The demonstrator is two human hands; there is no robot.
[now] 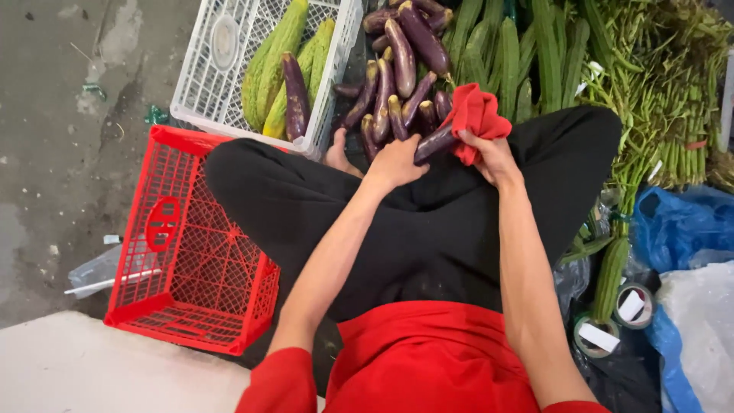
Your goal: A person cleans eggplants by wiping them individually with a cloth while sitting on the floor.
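Hands met over the person's crossed legs, in black trousers (428,229), with one long purple eggplant (433,142) held between them. The left hand (395,163) had its fingers (413,170) curled shut around the near end of that eggplant, gripping it from the side. The right hand (493,157) was closed on a bunched red cloth (475,116), its fingers pressing the cloth against the far end of the same eggplant, so the two hands sat just beside each other with the vegetable bridging them.

Just beyond the fingers lay a heap of more purple eggplants (401,65), touching one another on the floor. Past the left fingers stood a white plastic crate (200,92) holding pale green ridged gourds (279,61) and a single eggplant. Nearer the person on that same side, a red plastic crate (187,252) stood on the concrete floor (53,153). Beyond the right fingers were long green gourds (520,53) and bundles of green stalks (665,84), with blue plastic bags (680,222) and two rolls of tape (615,321) lower on that side.
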